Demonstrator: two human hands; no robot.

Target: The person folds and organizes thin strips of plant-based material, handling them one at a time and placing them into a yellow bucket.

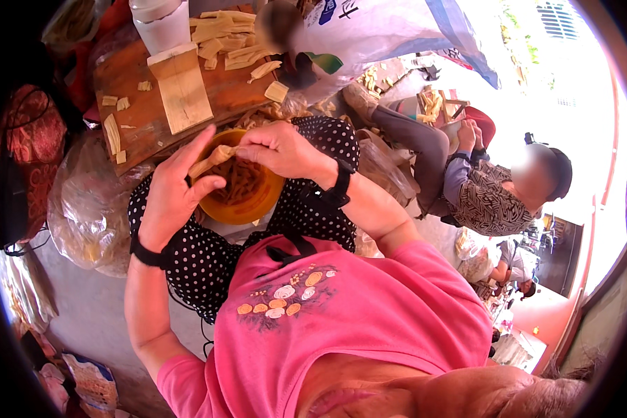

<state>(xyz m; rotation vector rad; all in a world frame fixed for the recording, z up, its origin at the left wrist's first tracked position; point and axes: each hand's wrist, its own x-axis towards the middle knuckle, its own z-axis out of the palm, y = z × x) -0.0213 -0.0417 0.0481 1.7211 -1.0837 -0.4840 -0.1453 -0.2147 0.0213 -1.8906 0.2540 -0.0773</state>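
A pale yellow twisted strip (214, 161) hangs over a yellow bowl (263, 198) between my hands. My right hand (280, 149) pinches one end of it between thumb and fingers. My left hand (175, 189) has its thumb and fingers stretched apart around the strip's other end; whether the palm touches it is hidden. Reddish-brown shreds (238, 182) lie inside the bowl, which sits between my knees. Beyond my left fingers, a flat pale folded piece (181, 90) lies on a brown wooden board (136, 73).
Stacks of pale yellow strips (223, 35) and a white container (160, 24) stand on the board. A clear plastic bag (90, 202) lies at left, a large white sack (383, 28) at the far side. Another person (494, 198) sits at right near a basket of strips (433, 104).
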